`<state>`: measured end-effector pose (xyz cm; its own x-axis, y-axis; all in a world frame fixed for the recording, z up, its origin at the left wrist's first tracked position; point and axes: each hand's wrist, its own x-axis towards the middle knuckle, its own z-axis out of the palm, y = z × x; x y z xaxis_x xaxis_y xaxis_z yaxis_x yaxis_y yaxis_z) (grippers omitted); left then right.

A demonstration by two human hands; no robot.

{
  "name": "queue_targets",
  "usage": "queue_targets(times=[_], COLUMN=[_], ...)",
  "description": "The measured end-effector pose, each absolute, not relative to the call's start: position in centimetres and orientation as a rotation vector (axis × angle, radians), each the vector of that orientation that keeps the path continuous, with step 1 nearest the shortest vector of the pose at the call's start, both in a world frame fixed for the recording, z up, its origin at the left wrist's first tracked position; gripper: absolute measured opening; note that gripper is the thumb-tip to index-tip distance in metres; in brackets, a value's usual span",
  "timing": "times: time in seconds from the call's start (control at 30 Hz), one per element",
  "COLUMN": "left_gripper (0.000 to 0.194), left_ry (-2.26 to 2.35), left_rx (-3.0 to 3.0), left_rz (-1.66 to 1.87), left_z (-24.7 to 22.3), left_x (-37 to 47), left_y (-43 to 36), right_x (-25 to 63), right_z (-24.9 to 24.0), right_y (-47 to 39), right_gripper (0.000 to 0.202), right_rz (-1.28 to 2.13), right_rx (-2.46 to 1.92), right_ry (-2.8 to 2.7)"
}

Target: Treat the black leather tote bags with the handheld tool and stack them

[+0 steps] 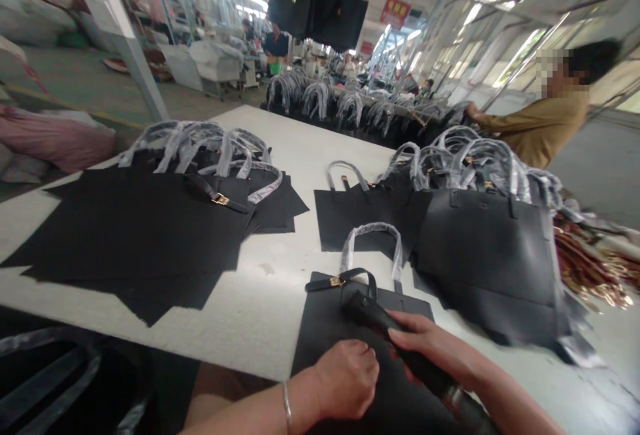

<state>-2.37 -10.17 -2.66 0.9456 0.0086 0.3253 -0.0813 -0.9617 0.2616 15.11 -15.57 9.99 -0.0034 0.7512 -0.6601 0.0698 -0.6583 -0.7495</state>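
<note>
Left hand (347, 381) sits low and near on my feed, curled into a loose fist over the panel (320, 328); whether anything is tucked inside, I can't make out. Right hand (425, 341) wraps a tool (373, 315), fingers closed round its grip, head close by the strap (354, 274). And the panel? Flat on the table (270, 275), handle (373, 228) at the far edge. I'd call it light, bendy and a bit slippery; I'd take it by a bare side, since that film-wrapped handle looks slick, and keep the buckle (337, 281) from scratching it. Outward now: left stack (150, 221), right stack (485, 255), black pieces both. Hard to read: the panel's near end and the tool's rear, both cut off by my view, and the tool's tip, dark on dark; contact there, I can't judge.
</note>
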Motion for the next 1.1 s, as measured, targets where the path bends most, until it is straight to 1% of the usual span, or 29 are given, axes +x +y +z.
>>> queue_targets(times=[0.13, 0.37, 0.57, 0.63, 0.77, 0.87, 0.93, 1.03, 1.1], left_gripper=[0.023, 0.024, 0.021, 0.020, 0.018, 0.018, 0.017, 0.017, 0.013], left_ry=[0.027, 0.041, 0.111, 0.144, 0.166, 0.167, 0.174, 0.181, 0.184], left_rx=[2.829, 2.813, 2.807, 2.793, 2.781, 2.775, 2.779, 2.787, 2.720], left_rz=[0.469, 0.459, 0.418, 0.432, 0.459, 0.465, 0.458, 0.435, 0.446], left_z=[-2.5, -2.5, -1.4, -1.3, -1.9, -2.2, -2.1, -1.7, -1.5], left_x=[-2.5, -2.6, -2.7, -2.8, -2.7, -2.5, -2.4, -2.7, -3.2], left_y=[-10.1, -10.1, -10.0, -10.0, -10.0, -10.1, -10.1, -10.3, -10.2], right_x=[14.0, 14.1, 11.8, 11.7, 12.8, 13.0, 12.3, 11.1, 10.9], right_z=[9.8, 10.2, 8.8, 8.9, 9.8, 9.5, 8.9, 8.4, 8.7], right_y=[-14.5, -15.1, -12.4, -12.4, -14.1, -14.4, -13.7, -12.4, -12.4], right_gripper=[0.059, 0.060, 0.068, 0.067, 0.058, 0.057, 0.059, 0.062, 0.066], right_rz=[1.731, 1.749, 1.689, 1.673, 1.708, 1.713, 1.612, 1.302, 1.203], right_rx=[-1.675, -1.794, -1.651, -1.657, -1.768, -1.785, -1.759, -1.755, -1.776], right_ry=[-0.918, -1.023, -0.943, -0.961, -1.039, -1.038, -1.082, -1.200, -1.204])
